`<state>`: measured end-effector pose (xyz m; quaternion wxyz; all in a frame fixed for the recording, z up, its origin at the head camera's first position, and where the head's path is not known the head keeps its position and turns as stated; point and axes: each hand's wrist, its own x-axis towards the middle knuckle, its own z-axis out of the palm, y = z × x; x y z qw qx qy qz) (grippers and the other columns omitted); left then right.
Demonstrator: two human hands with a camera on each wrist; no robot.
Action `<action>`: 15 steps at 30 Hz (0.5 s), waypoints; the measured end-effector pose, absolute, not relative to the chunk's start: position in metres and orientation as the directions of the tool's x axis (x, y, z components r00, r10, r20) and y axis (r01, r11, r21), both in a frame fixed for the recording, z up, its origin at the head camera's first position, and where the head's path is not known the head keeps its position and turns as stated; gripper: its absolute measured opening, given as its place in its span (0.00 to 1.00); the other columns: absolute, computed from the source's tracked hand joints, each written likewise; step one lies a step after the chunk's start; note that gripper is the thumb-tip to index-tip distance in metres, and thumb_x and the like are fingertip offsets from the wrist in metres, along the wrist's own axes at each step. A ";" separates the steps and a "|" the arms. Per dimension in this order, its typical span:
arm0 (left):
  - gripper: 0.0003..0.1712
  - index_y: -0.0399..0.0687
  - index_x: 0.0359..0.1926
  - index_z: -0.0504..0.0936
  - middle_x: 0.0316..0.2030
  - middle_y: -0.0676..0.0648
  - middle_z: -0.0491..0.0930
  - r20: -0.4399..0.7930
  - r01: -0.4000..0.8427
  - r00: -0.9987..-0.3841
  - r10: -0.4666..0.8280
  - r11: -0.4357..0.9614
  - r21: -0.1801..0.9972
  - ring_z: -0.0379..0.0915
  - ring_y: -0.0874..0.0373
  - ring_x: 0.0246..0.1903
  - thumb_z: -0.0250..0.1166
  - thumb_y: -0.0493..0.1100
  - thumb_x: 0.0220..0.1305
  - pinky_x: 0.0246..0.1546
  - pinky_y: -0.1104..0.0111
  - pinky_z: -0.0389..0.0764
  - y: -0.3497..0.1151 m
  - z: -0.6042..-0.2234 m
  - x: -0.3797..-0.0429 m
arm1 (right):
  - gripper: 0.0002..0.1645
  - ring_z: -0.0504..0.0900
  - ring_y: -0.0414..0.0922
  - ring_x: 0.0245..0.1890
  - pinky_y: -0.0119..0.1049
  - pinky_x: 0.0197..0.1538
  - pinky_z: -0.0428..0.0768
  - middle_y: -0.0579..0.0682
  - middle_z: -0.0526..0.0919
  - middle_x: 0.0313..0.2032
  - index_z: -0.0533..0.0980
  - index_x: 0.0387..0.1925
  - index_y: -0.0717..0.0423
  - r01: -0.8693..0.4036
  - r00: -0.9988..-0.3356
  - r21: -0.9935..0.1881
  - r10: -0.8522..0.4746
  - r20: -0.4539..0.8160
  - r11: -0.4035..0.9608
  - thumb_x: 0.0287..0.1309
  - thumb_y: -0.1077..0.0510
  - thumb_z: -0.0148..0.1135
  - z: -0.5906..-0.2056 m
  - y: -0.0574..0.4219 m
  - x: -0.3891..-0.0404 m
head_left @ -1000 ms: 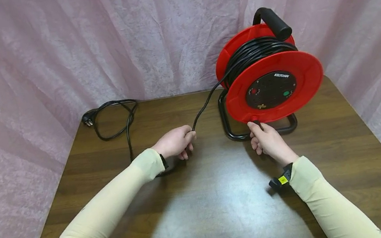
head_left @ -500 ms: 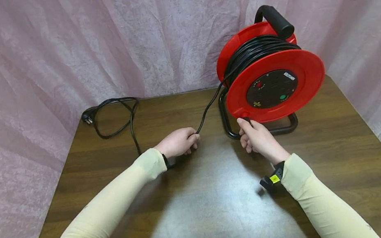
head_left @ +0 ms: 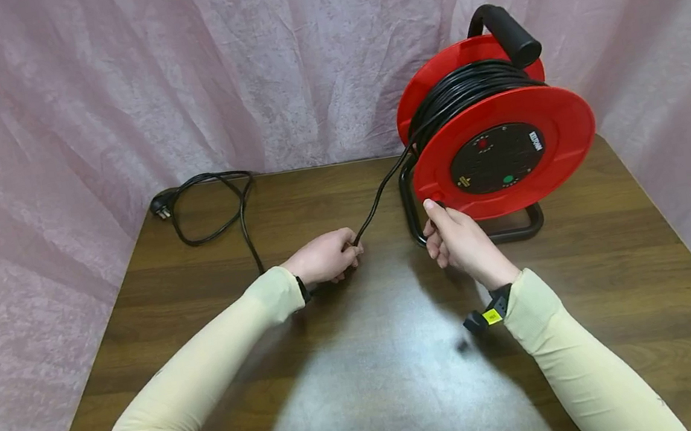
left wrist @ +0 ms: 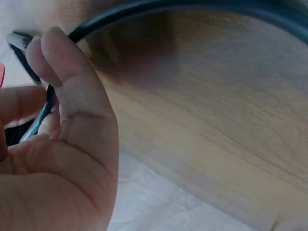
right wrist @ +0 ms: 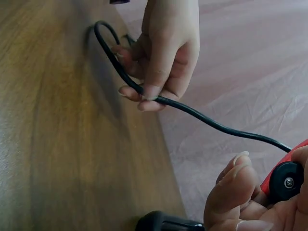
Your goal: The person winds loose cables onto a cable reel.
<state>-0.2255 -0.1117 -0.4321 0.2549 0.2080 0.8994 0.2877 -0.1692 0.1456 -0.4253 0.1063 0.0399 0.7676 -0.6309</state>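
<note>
A red cable reel (head_left: 565, 124) wound with black cable stands at the back right of the table. My right hand (head_left: 462, 246) holds the small black crank knob (right wrist: 286, 182) low on the left of its front flange, fingers curled round it in the right wrist view. My left hand (head_left: 325, 258) pinches the black cable (head_left: 377, 203) between thumb and fingers, left of the reel. From there the cable rises in a slight curve to the drum. On the other side it runs behind the left hand toward a loose loop.
The loop ends in a black plug (head_left: 161, 205) at the table's back left corner. A black tubular stand (head_left: 412, 216) and a black carrying handle (head_left: 512, 34) belong to the reel. A pink curtain (head_left: 294, 65) hangs behind the wooden table (head_left: 376, 406).
The reel has turned clockwise, with my right hand carrying the knob left and up. The loose cable by my left forearm has been drawn in, while the left hand moved slightly right.
</note>
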 end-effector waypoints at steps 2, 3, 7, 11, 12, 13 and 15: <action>0.09 0.42 0.47 0.75 0.34 0.45 0.81 -0.332 0.258 -0.781 0.528 0.758 0.599 0.75 0.57 0.22 0.53 0.42 0.75 0.26 0.67 0.80 -0.113 -0.433 -0.225 | 0.42 0.71 0.47 0.18 0.39 0.24 0.78 0.58 0.75 0.24 0.69 0.41 0.62 0.188 -0.974 -0.960 -0.083 -0.209 0.208 0.67 0.24 0.43 -0.421 0.144 -0.169; 0.08 0.43 0.47 0.75 0.33 0.46 0.80 -0.326 0.275 -0.784 0.529 0.766 0.582 0.75 0.57 0.22 0.53 0.41 0.74 0.26 0.67 0.79 -0.113 -0.434 -0.225 | 0.42 0.72 0.47 0.18 0.40 0.24 0.78 0.58 0.75 0.24 0.69 0.41 0.62 0.182 -0.975 -0.960 -0.088 -0.205 0.214 0.67 0.24 0.42 -0.419 0.144 -0.169; 0.07 0.44 0.46 0.74 0.31 0.48 0.77 -0.303 0.313 -0.791 0.532 0.776 0.547 0.75 0.58 0.22 0.54 0.40 0.71 0.27 0.68 0.78 -0.116 -0.436 -0.222 | 0.44 0.74 0.48 0.18 0.40 0.23 0.76 0.58 0.76 0.24 0.69 0.42 0.62 0.158 -0.975 -0.953 -0.112 -0.192 0.258 0.67 0.23 0.39 -0.411 0.141 -0.170; 0.10 0.44 0.49 0.76 0.37 0.49 0.78 -0.270 0.337 -0.800 0.536 0.773 0.537 0.75 0.59 0.29 0.55 0.40 0.70 0.35 0.67 0.77 -0.118 -0.436 -0.220 | 0.42 0.75 0.48 0.18 0.34 0.19 0.71 0.57 0.77 0.24 0.69 0.42 0.61 0.141 -0.976 -0.950 -0.120 -0.180 0.278 0.67 0.24 0.40 -0.403 0.138 -0.171; 0.10 0.45 0.49 0.77 0.38 0.49 0.78 -0.265 0.351 -0.797 0.543 0.774 0.528 0.74 0.59 0.32 0.55 0.40 0.69 0.38 0.67 0.76 -0.118 -0.436 -0.220 | 0.41 0.74 0.48 0.18 0.34 0.19 0.70 0.58 0.77 0.24 0.68 0.42 0.60 0.138 -0.976 -0.949 -0.122 -0.178 0.282 0.68 0.24 0.41 -0.401 0.138 -0.171; 0.11 0.45 0.49 0.77 0.39 0.50 0.79 -0.263 0.365 -0.793 0.549 0.775 0.516 0.73 0.59 0.34 0.55 0.40 0.69 0.40 0.66 0.75 -0.118 -0.436 -0.220 | 0.40 0.74 0.48 0.18 0.33 0.18 0.69 0.57 0.77 0.24 0.68 0.42 0.60 0.132 -0.977 -0.949 -0.126 -0.174 0.286 0.68 0.26 0.41 -0.398 0.137 -0.172; 0.11 0.45 0.49 0.79 0.41 0.51 0.79 -0.255 0.394 -0.785 0.565 0.773 0.498 0.71 0.58 0.38 0.55 0.41 0.70 0.44 0.66 0.74 -0.118 -0.437 -0.219 | 0.38 0.74 0.48 0.18 0.33 0.18 0.69 0.58 0.76 0.24 0.68 0.43 0.60 0.124 -0.976 -0.949 -0.137 -0.170 0.290 0.69 0.27 0.42 -0.394 0.136 -0.172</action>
